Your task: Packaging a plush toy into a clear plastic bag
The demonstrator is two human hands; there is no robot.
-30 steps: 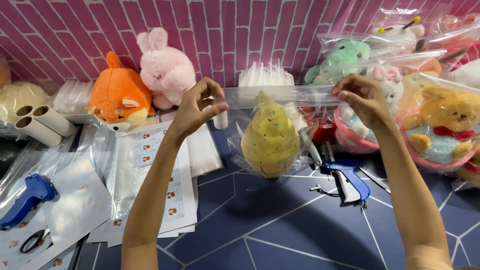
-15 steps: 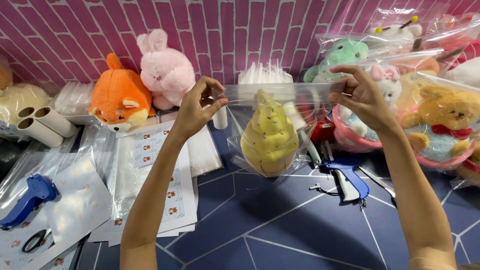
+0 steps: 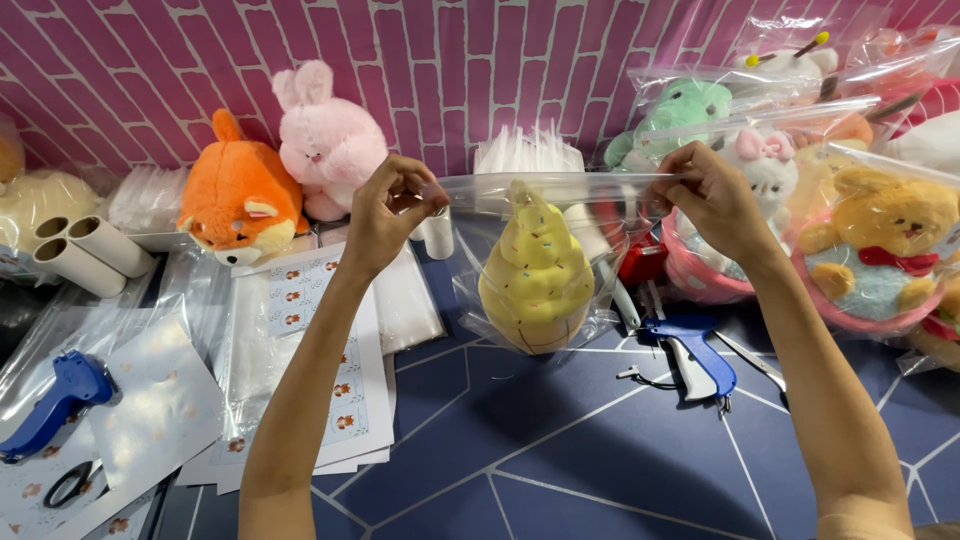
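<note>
**Both ends of the bag's top edge now pinched, yellow toy hanging inside**

Starting at the far left, we see a blue tagging gun (image 3: 55, 400) lying on clear sleeves, with cardboard tubes (image 3: 85, 250) behind it. Next come flat sheets of small orange-and-white stickers (image 3: 335, 385), spread in a loose stack on the blue patterned tabletop (image 3: 560, 470). Behind them an orange fox plush (image 3: 240, 205) and a pink rabbit plush (image 3: 325, 145) stand unbagged against the pink brick-pattern wall.

Our left hand (image 3: 385, 215) is closed in a narrow pinch on the left end of the clear bag (image 3: 540, 190). Compared with half a second ago, the fingers have curled tighter and the top strip looks flatter and more taut; we judge the mouth is being pressed shut along its length. The yellow swirl-shaped plush (image 3: 535, 275), dotted with coloured sprinkles, hangs inside the bag, held up above the table between our hands.

Our right hand (image 3: 715, 200) grips the right end, fingers folded over the strip; it sits slightly lower than before. Below it lies a second blue tagging gun (image 3: 695, 350). At the right, already-bagged toys pile up: a green plush (image 3: 680, 110) high, a white one with a pink bow (image 3: 765, 165), and a yellow bear (image 3: 885, 225) in a pink cup.
</note>
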